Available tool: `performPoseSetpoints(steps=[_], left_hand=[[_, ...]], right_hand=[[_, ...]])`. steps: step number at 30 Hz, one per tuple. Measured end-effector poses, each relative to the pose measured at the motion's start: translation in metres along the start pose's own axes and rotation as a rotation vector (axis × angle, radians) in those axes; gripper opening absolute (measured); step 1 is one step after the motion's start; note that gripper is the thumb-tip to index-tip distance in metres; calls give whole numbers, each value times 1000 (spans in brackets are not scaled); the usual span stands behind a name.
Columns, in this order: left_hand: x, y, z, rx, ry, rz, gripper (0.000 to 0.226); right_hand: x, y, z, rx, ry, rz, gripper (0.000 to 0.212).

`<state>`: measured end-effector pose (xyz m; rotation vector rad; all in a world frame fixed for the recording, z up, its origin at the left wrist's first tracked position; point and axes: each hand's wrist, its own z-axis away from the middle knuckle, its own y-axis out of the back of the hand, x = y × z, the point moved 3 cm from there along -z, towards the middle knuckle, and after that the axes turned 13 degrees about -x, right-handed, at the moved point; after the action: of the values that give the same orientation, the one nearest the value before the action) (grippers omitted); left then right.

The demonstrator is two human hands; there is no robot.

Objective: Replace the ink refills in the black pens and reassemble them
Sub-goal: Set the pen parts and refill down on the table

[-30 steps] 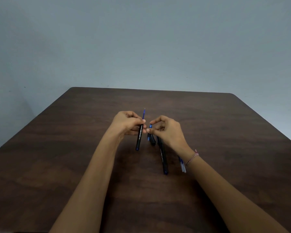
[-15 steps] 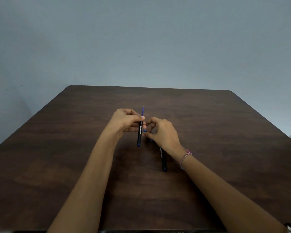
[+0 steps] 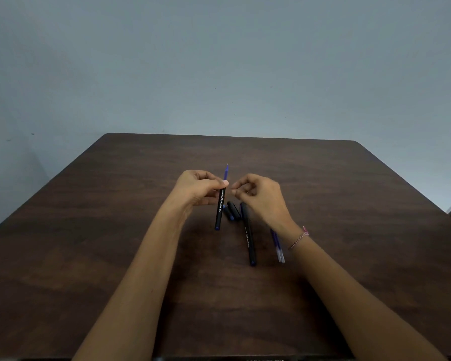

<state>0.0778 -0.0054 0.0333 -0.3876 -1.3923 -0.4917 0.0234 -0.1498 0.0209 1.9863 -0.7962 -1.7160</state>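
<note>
The dark wooden table (image 3: 115, 230) bears 1 lying black pen (image 3: 248, 238) (white lettering along the barrel, blue end toward the person), and every place here is told from it. Left of it and raised off the tabletop, the left hand (image 3: 198, 191) pinches a 2nd black pen barrel (image 3: 220, 209) between thumb and fingers. The barrel stands nearly upright, with a blue refill (image 3: 226, 173) poking out of its top. Above the lying black pen's far end hovers the right hand (image 3: 258, 196), fingers curled, thumb and forefinger tips close together. Whether they grip anything tiny I cannot tell. Just left of that far end lie 2 short black pen parts (image 3: 233, 211). Just right of the pen, partly under the wrist, lie spare refills (image 3: 278, 247). A thread bracelet (image 3: 300, 238) circles that wrist.
</note>
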Motion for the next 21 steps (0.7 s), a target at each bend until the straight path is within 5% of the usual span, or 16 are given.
performPoseSetpoints(steps=[7,21], left_hand=[[-1,-2,0,32,27,-33,14],[0,-21,2,-75,51,123,15]], right_hand=[[-9,13,5,-63,-45,-401,7],[-9,6,31,-92,-154,-517,24]])
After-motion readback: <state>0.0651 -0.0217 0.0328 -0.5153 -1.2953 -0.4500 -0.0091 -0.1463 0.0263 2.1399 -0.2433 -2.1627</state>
